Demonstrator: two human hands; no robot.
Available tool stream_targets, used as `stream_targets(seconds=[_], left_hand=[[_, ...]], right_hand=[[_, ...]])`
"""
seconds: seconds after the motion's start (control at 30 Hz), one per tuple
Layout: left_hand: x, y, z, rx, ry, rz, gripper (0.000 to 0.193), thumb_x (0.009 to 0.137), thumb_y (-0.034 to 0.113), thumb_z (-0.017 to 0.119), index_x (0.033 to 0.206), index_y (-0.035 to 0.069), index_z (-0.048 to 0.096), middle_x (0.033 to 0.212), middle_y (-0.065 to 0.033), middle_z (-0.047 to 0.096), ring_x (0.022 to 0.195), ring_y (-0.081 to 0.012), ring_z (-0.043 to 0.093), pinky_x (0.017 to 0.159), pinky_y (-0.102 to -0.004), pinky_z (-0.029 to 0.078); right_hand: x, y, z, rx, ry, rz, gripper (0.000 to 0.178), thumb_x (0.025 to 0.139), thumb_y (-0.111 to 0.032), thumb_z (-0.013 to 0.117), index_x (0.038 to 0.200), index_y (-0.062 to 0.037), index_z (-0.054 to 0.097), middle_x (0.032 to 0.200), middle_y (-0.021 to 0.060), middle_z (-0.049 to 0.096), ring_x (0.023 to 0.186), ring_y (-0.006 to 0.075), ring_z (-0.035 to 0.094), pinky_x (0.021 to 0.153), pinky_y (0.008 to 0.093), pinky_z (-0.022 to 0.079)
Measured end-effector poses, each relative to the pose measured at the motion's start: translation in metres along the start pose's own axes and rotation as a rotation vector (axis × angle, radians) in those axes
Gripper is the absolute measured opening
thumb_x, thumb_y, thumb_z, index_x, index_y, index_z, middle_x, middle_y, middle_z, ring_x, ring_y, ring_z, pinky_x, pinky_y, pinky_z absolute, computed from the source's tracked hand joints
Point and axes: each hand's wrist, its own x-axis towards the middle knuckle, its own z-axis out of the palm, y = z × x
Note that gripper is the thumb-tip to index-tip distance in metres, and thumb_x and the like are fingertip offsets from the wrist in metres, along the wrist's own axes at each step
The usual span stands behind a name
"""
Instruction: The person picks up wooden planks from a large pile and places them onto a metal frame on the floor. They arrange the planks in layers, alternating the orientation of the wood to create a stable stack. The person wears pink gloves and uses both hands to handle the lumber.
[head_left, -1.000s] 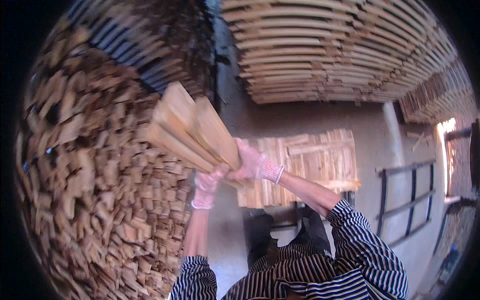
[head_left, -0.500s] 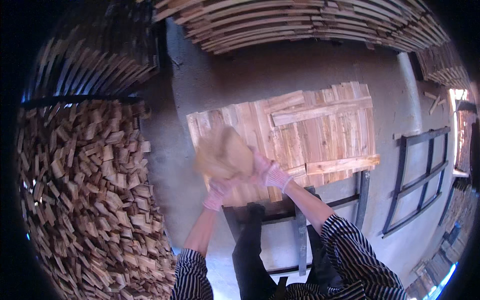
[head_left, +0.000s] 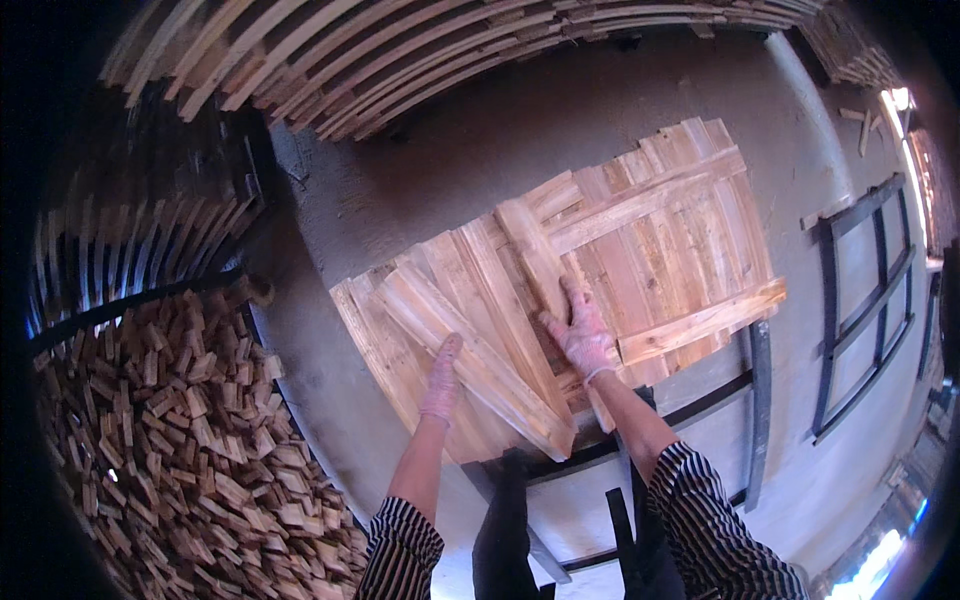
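Wooden boards lie side by side in a broad layer (head_left: 690, 225) in front of me, on a dark metal frame. My left hand (head_left: 443, 385), in a pale pink glove, rests with straight fingers against a loose board (head_left: 470, 355) that lies slantwise over the layer's left part. My right hand (head_left: 587, 335), gloved alike, has its thumb and fingers spread at the near end of another slanted board (head_left: 535, 255). Neither hand is closed round a board. Two crosswise boards lie on the layer, a far strip (head_left: 650, 200) and a near strip (head_left: 700, 320).
A large heap of short wood pieces (head_left: 200, 430) fills the left side. Racks of stacked boards (head_left: 400, 75) stand along the far side. An empty dark metal frame (head_left: 830, 320) lies on the floor at the right. The support frame's leg (head_left: 760, 410) sticks out toward me.
The blurred bundle of boards held in both hands is down on the layer, spread into slanted boards. My hands have moved apart and loosened. The view has turned and shifted.
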Motion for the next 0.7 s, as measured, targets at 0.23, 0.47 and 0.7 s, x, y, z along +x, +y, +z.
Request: stream_targets(seconds=[0.23, 0.47, 0.7], left_hand=[[0.020, -0.002, -0.008, -0.033, 0.010, -0.098, 0.074, 0.102, 0.046, 0.062, 0.161, 0.006, 0.040, 0.161, -0.0089, 0.045, 0.145, -0.0229, 0.044, 0.123, -0.0380, 0.031], [-0.055, 0.073, 0.083, -0.011, -0.121, -0.143, 0.083, 0.103, 0.059, 0.054, 0.164, 0.007, 0.033, 0.165, -0.0105, 0.039, 0.149, -0.0252, 0.038, 0.125, -0.0389, 0.027], [0.025, 0.050, 0.059, -0.095, -0.149, -0.126, 0.086, 0.101, 0.070, 0.049, 0.160, 0.008, 0.038, 0.153, -0.0112, 0.051, 0.139, -0.0259, 0.048, 0.121, -0.0411, 0.033]], right_hand=[[-0.028, -0.013, 0.034, -0.518, 0.047, -0.292, 0.069, 0.095, -0.042, 0.066, 0.154, -0.0151, 0.044, 0.147, 0.0285, 0.045, 0.122, 0.0474, 0.057, 0.101, 0.0516, 0.049], [-0.064, -0.034, 0.002, 0.104, -0.201, -0.231, 0.078, 0.095, -0.047, 0.070, 0.159, -0.0131, 0.041, 0.134, 0.0253, 0.057, 0.120, 0.0401, 0.060, 0.100, 0.0457, 0.051], [0.017, 0.002, -0.046, -0.215, -0.025, -0.078, 0.070, 0.094, -0.042, 0.072, 0.154, -0.0154, 0.047, 0.141, 0.0267, 0.056, 0.128, 0.0434, 0.058, 0.107, 0.0464, 0.048]])
